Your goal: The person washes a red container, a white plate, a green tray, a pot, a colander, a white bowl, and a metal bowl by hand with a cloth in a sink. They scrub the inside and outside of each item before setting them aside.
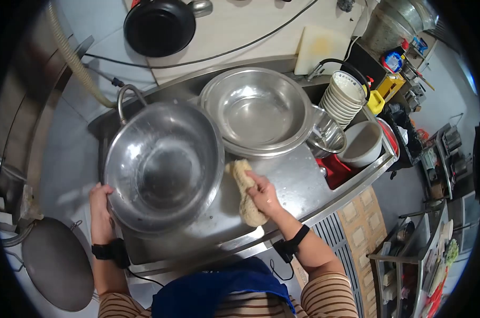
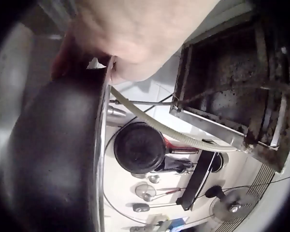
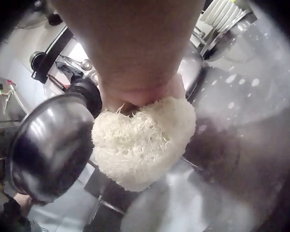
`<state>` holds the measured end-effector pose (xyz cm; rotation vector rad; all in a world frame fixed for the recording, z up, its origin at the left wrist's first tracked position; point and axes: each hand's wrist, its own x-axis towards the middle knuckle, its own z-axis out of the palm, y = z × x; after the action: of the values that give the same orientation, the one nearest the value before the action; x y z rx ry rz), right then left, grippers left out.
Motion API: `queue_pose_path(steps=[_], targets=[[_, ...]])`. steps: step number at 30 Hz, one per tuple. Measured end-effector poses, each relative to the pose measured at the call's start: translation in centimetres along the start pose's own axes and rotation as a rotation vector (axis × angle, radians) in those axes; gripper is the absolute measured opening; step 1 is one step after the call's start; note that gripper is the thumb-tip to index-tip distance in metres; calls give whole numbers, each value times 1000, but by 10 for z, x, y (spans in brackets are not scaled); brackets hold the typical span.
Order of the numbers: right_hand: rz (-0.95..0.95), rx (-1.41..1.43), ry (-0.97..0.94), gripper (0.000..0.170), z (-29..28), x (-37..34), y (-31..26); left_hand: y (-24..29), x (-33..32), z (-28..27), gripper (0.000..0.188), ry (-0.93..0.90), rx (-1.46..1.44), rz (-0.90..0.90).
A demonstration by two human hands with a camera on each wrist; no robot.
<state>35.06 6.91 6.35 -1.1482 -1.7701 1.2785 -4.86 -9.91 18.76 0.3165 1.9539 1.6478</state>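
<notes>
A large round metal basin [image 1: 163, 167] is tilted over the left part of the steel sink counter. At its lower left rim, the left hand [image 1: 100, 204] grips the edge; the left wrist view has that hand [image 2: 121, 38] at the rim of the basin [image 2: 53, 150], its fingertips partly hidden. To the right of the basin, the right hand [image 1: 265, 196] pinches a pale fibrous scrubber [image 1: 248, 199] above the counter. In the right wrist view the scrubber [image 3: 142, 142] hides most of the fingers.
Wide steel bowls [image 1: 256, 114] sit at the back of the counter. Stacked bowls [image 1: 343, 100], a white pot [image 1: 363, 143] and a red container [image 1: 336, 172] stand right. A faucet [image 1: 129, 95] is behind the basin; a wok [image 1: 57, 265] is lower left.
</notes>
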Motion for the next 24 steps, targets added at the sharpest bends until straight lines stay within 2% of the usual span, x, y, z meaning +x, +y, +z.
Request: queue_pose_path(steps=[2, 4, 6, 8, 10, 11, 12, 14, 15, 17, 18, 20, 21, 22, 23, 24], targets=[[-15, -74, 12, 45, 5, 4, -13, -29, 9, -31, 21, -69, 67, 20], [-3, -226, 11, 46, 11, 7, -42, -41, -4, -25, 21, -44, 127, 26], [-17, -277, -34, 45, 25, 15, -62, -61, -3, -12, 18, 46, 101, 202], [-42, -328, -90, 44, 48, 24, -60, -106, 32, -22, 16, 213, 943, 723], [-170, -628, -124, 42, 77, 38, -48, -109, 21, 18, 19, 232, 855, 731], [-146, -692, -209, 38, 90, 45, -46, -118, 19, 29, 22, 245, 989, 732], [-154, -686, -216, 38, 104, 53, -40, -127, 20, 40, 24, 256, 1120, 739], [-128, -789, -350, 37, 139, 62, -16, -134, 13, 61, 28, 168, 1084, 790], [-122, -778, -357, 37, 158, 65, -4, -140, 12, 70, 28, 166, 1098, 786], [43, -767, -523, 42, 190, 70, 29, -155, 16, 89, 33, 123, 973, 706], [49, -762, -535, 42, 206, 71, 67, -157, 19, 98, 33, 121, 984, 695], [332, -612, -253, 51, 232, 69, 141, -151, 27, 109, 46, -35, 536, 528], [365, -781, -404, 61, 215, 76, 108, -147, 33, 110, 46, -32, 545, 518], [369, -780, -420, 61, 216, 86, 102, -142, 37, 111, 52, -141, 550, 351], [456, -678, -336, 64, 220, 96, 102, -142, 40, 110, 58, -244, 550, 178], [544, -574, -252, 67, 224, 107, 99, -144, 41, 109, 58, -237, 557, 159]])
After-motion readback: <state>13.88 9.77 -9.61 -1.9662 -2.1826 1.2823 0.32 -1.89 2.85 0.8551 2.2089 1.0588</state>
